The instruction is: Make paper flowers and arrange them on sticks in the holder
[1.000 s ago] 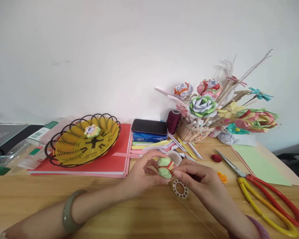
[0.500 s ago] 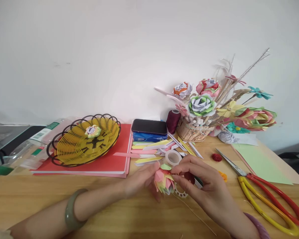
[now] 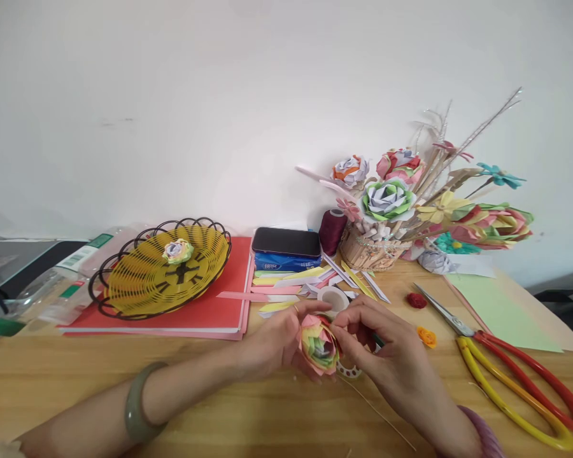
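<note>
A paper flower (image 3: pixel 319 346) with pink, yellow and green petals is held above the front of the table, its layered centre facing me. My left hand (image 3: pixel 279 337) cups it from the left, fingers wrapped behind and below. On the other side, my right hand (image 3: pixel 382 346) pinches the edge of a petal between thumb and forefinger. Behind the hands stands a white roll of tape (image 3: pixel 333 296), partly covered. A white ring with holes (image 3: pixel 349 369) shows just under the flower, and a thin string (image 3: pixel 379 411) trails toward the front edge.
Large scissors (image 3: pixel 510 362) lie at the right, near a dark red rosette (image 3: pixel 416 299) and an orange one (image 3: pixel 426 337). A yellow woven basket (image 3: pixel 138 280) rests on red paper (image 3: pixel 239 273). Folded strips (image 3: pixel 286 289), a phone (image 3: pixel 286 242) and a flower-filled wooden pot (image 3: pixel 372 251) stand behind.
The paper flower has turned so that its open centre faces me instead of its underside and side. My left fingers now reach over its top; my right hand still pinches its edge.
</note>
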{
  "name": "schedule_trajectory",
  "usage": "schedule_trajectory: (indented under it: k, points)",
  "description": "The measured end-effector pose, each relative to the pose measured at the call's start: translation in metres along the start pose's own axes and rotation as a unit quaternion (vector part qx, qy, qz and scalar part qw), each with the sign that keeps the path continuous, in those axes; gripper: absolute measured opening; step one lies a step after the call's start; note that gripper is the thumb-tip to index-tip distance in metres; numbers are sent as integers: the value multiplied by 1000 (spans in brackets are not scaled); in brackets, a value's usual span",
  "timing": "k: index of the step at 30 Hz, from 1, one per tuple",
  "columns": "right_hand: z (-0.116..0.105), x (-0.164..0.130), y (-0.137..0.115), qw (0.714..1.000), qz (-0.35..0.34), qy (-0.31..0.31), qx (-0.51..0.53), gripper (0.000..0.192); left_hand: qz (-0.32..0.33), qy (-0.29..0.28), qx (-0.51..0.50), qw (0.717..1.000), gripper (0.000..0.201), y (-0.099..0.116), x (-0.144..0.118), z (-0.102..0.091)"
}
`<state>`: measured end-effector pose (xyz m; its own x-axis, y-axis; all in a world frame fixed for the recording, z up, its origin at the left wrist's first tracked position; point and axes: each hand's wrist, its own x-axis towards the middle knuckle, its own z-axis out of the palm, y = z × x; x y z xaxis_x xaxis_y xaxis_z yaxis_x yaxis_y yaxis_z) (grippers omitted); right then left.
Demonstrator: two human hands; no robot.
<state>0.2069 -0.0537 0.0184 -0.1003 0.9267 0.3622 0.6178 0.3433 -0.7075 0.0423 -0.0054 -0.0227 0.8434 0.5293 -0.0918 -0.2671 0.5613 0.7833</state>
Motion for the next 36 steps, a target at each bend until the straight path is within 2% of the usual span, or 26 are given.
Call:
schedule_trajectory:
  k: [2,6,9,13,16,25,30,36]
  points:
    - [0,1,1,1000,9,14,-8,13,18,9,3,1000,73,3,0,0]
    - [-1,0,3,999,32,24,-19,14,34,34,24,999,59,6,-1,1]
    - [-3,0,1,999,33,29,-22,15,41,46,36,997,59,6,-1,0]
    - [-6,-2,-1,998,-32,46,-6,7,39,33,47,998,60,3,-1,-3]
    - [-6,-3,0,998,-65,19,-3,14,43,15,65,997,59,0,-2,-6]
    - [-6,3,1,993,43,-33,105,19,49,3,102,994,66,-2,-2,-4]
    - [-4,4,3,992,63,-39,104,19,12,29,56,998,69,-3,0,-3]
    - [-3,3,1,993,66,-48,80,17,-1,34,28,999,69,-4,2,-3]
